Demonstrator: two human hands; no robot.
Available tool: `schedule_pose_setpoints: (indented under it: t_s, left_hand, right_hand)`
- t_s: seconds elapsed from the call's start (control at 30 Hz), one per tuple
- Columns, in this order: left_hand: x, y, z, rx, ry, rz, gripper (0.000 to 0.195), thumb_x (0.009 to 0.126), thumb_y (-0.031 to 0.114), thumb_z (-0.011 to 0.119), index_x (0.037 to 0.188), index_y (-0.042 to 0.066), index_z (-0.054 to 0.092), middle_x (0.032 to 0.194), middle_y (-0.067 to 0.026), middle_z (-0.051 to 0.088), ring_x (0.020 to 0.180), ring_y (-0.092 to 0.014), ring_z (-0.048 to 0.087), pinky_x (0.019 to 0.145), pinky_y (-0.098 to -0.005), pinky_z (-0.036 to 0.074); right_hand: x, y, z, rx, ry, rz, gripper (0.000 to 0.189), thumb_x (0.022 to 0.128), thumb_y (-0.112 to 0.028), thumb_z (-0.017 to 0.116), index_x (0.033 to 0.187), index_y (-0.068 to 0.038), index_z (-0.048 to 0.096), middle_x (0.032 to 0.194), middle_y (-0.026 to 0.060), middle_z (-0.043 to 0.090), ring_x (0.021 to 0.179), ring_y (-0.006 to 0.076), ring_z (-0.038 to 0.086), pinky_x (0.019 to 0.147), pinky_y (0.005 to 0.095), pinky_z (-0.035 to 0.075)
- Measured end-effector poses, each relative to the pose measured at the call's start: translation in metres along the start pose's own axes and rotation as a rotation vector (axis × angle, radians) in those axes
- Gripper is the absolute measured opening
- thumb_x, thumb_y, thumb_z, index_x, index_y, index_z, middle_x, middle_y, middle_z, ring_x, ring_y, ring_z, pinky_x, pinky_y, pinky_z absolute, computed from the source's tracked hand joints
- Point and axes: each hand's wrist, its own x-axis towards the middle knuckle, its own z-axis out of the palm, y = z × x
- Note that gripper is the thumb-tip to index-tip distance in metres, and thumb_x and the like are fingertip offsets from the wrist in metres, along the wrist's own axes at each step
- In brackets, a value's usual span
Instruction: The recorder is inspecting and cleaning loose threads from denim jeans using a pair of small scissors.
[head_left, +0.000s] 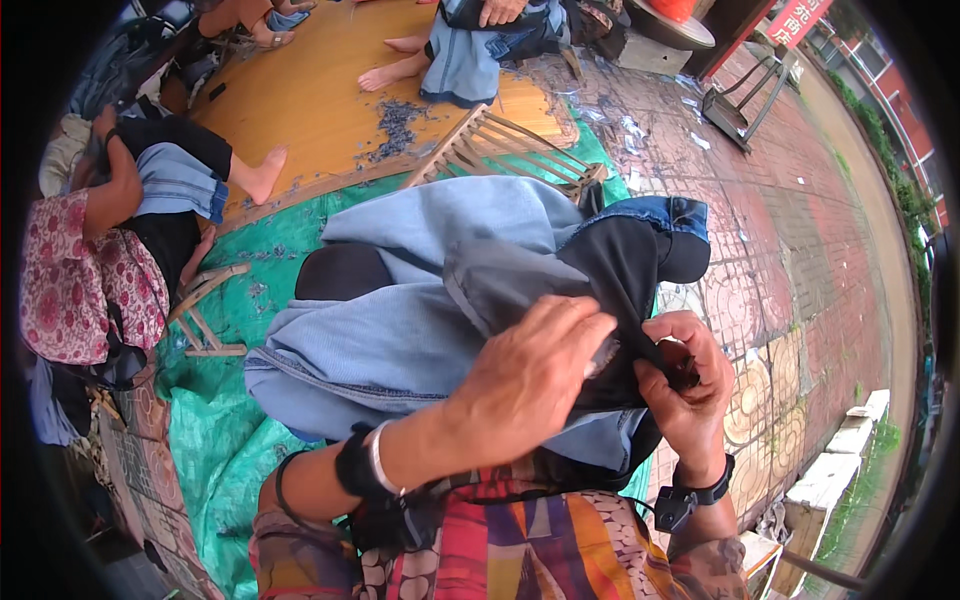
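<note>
A light-blue denim garment (375, 330) with black fabric panels is spread across my lap. My right hand (690, 375) pinches a fold of its black fabric (622, 255) between thumb and finger. A dark, shiny reddish-brown thing (679, 364) shows inside that hand, too covered to identify. Close by on the left, my left hand (532, 367) hovers over the cloth with bent fingers. Something small and pale shows at its fingertips, blurred, so a hold cannot be made out. The garment's dark-blue denim edge (637, 210) lies beyond my right hand.
Beyond my lap is a wooden slatted stool (510, 146) on a green tarp (225, 420). Seated people work on denim around a wooden board (322, 90) bearing dark scraps (397, 124). A long-handled dustpan (731, 112) stands on brick paving (750, 240). White boxes (825, 480) line the right.
</note>
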Motion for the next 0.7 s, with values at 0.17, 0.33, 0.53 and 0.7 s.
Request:
schedule_pose_setpoints:
  t_s: [0.17,0.33,0.53,0.7]
  left_hand:
    - [0.001,-0.026,0.009,0.008,-0.084,-0.097,0.019,0.071,-0.001,0.062,0.090,0.000,0.058,0.086,-0.0130,0.054,0.082,-0.032,0.054,0.073,-0.0379,0.044]
    - [0.005,-0.029,-0.003,-0.269,-0.048,-0.103,0.011,0.072,-0.004,0.062,0.082,-0.002,0.061,0.077,-0.0121,0.057,0.071,-0.025,0.058,0.063,-0.0313,0.045]
    - [-0.008,-0.035,-0.023,-0.451,0.075,-0.220,0.009,0.074,-0.005,0.063,0.083,-0.004,0.063,0.082,-0.0076,0.061,0.073,-0.013,0.057,0.067,-0.0241,0.046]
    - [-0.027,-0.041,-0.006,-0.671,0.144,-0.316,0.009,0.075,-0.006,0.063,0.084,-0.003,0.064,0.083,-0.0073,0.061,0.078,-0.013,0.057,0.070,-0.0244,0.046]
  right_hand:
    - [0.001,-0.001,-0.013,-0.375,0.048,-0.195,0.047,0.058,0.014,0.055,0.100,-0.005,0.060,0.104,0.0102,0.061,0.066,0.0149,0.056,0.054,0.0245,0.044]
    - [0.002,-0.002,-0.025,-0.652,-0.299,-0.464,0.045,0.055,0.001,0.065,0.098,-0.007,0.061,0.102,0.0048,0.062,0.070,0.0198,0.060,0.053,0.0304,0.047]
    - [-0.004,0.030,-0.033,-0.548,-0.307,-0.370,0.035,0.049,0.005,0.061,0.082,-0.006,0.056,0.081,0.0053,0.057,0.068,0.0253,0.058,0.055,0.0343,0.047]
    - [-0.015,0.067,-0.018,-0.270,-0.254,-0.068,0.030,0.057,0.017,0.050,0.080,-0.002,0.056,0.075,0.0102,0.056,0.066,0.0271,0.056,0.055,0.0316,0.043]
